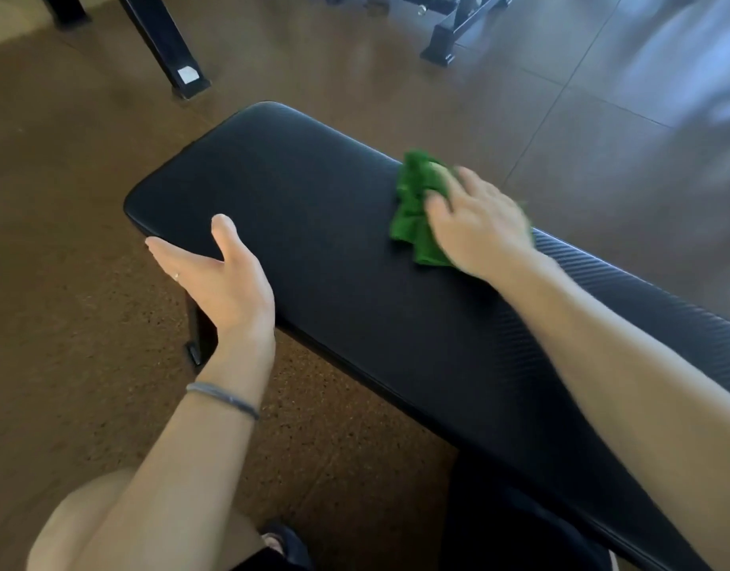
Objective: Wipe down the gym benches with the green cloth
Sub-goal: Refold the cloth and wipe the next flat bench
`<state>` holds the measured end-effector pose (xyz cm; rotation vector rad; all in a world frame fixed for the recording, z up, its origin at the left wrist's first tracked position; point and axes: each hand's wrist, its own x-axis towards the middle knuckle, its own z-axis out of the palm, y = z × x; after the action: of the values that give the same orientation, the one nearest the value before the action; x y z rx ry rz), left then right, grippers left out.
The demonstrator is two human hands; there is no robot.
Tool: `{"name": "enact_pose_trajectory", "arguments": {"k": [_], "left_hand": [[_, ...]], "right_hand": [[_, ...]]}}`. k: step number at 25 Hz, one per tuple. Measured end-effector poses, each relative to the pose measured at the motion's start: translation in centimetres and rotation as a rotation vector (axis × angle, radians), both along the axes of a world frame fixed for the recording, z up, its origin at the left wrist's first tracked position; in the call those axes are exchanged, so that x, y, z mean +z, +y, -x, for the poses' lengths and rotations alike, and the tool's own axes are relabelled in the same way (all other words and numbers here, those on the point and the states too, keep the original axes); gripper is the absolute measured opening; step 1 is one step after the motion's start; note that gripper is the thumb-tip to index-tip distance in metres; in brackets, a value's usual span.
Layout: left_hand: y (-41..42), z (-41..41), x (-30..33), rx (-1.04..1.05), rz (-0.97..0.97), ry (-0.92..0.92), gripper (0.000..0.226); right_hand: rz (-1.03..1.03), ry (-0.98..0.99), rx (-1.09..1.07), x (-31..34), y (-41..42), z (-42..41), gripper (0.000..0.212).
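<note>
A black padded gym bench (314,224) runs from the upper left to the lower right of the head view. A crumpled green cloth (415,204) lies on its far edge. My right hand (478,224) presses flat on the cloth, fingers spread and blurred by motion. My left hand (219,274) rests against the bench's near edge close to its rounded end; the thumb lies on the pad and the straight fingers run along the side.
Brown speckled rubber floor surrounds the bench. A black frame leg (169,47) stands at the upper left, and another machine's black foot (441,45) sits at the top right. My knee (107,525) is at the bottom left.
</note>
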<state>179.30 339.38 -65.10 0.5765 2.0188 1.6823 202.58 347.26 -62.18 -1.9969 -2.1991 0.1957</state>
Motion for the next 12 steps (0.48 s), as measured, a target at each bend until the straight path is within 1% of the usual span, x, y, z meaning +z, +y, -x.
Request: {"name": "enact_pose_trajectory", "arguments": {"k": [2,4,5,7,10,12], "left_hand": [[0.2,-0.1,0.1,0.011,-0.009,-0.009,0.086],[0.4,-0.2,-0.1,0.022,-0.011,-0.014,0.086],[0.5,-0.2,-0.2,0.028,-0.009,-0.012,0.087],[0.5,-0.2,-0.4,0.027,-0.003,-0.002,0.089],[0.5,0.0,-0.5,0.008,-0.004,-0.013,0.09],[0.3,-0.1,-0.3,-0.015,-0.009,-0.026,0.088]], "right_hand": [[0.022,-0.02,-0.129,0.4,-5.3,-6.1,0.048],[0.063,-0.051,-0.209,0.7,-8.9,-9.1,0.054],[0.068,-0.094,-0.244,0.4,-8.9,-9.0,0.059],[0.06,-0.139,-0.277,0.0,-5.5,-4.5,0.064],[0.06,-0.093,-0.127,-0.5,2.4,7.2,0.065],[0.098,-0.078,-0.036,0.1,4.1,11.8,0.068]]}}
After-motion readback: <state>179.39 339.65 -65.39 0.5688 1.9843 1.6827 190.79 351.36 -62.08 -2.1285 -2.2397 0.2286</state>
